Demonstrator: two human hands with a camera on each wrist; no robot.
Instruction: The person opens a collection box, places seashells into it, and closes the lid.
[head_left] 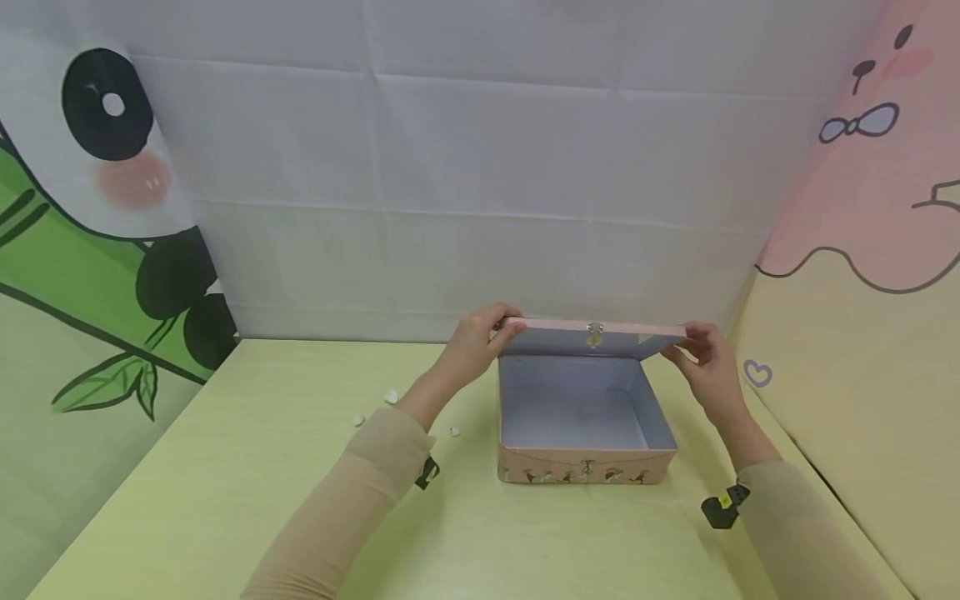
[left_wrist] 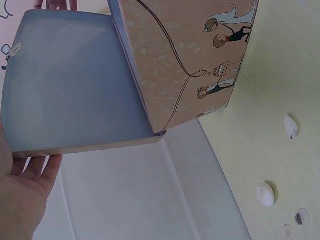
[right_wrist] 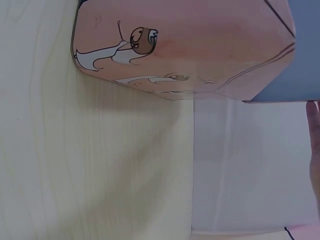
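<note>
A pink case-like box (head_left: 577,467) with drawn figures on its sides stands on the table, and its grey-blue inside holds nothing that I can see. Its hinged lid (head_left: 558,342) is raised at the back, with a metal clasp (head_left: 595,335) on the front edge. My left hand (head_left: 474,343) grips the lid's left corner between thumb and fingers. At the opposite corner, my right hand (head_left: 707,371) pinches the lid's edge. The left wrist view shows the left hand (left_wrist: 25,190) with its fingers under the lid's rim. Only part of the right hand (right_wrist: 315,150) appears in the right wrist view.
Small white shells (head_left: 391,396) lie on the pale yellow table (head_left: 285,483) left of the box, partly beside my left forearm. A white cloth wall (head_left: 480,167) rises behind the table. Printed cartoon panels flank both sides.
</note>
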